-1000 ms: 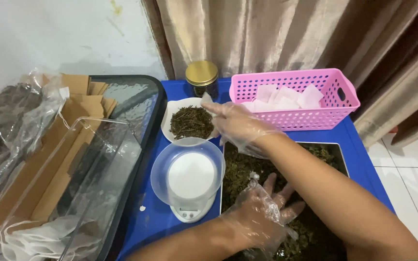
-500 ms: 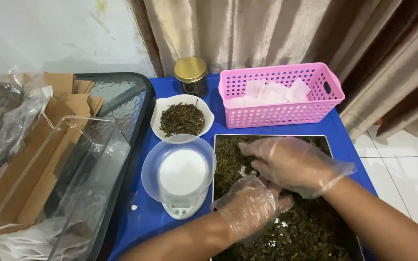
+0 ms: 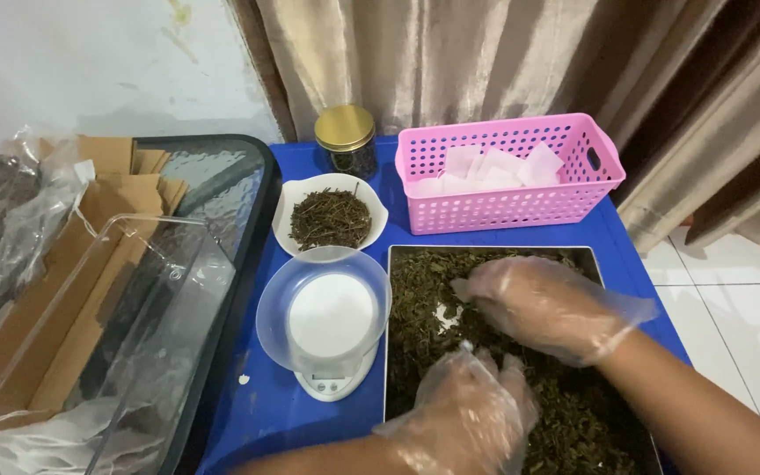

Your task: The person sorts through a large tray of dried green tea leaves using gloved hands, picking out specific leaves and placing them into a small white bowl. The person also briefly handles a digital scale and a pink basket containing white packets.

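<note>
Your 2 gloved hands, left hand (image 3: 466,413) and right hand (image 3: 545,305), press spread fingers into dried leaves (image 3: 424,303) in the tray (image 3: 387,352), clamping nothing.

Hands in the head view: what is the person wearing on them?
Both the left hand and the right hand wear loose, clear, crinkly plastic gloves, baggy at the fingers and flaring open at the wrists. The forearms are bare, with no sleeves, watch or jewellery showing.

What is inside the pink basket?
The pink basket holds several small white squares, loosely piled, likely empty sachets or filter bags. Only the top of the pile shows above the rim; the lower pieces and the basket floor are hidden by the near wall.
</note>
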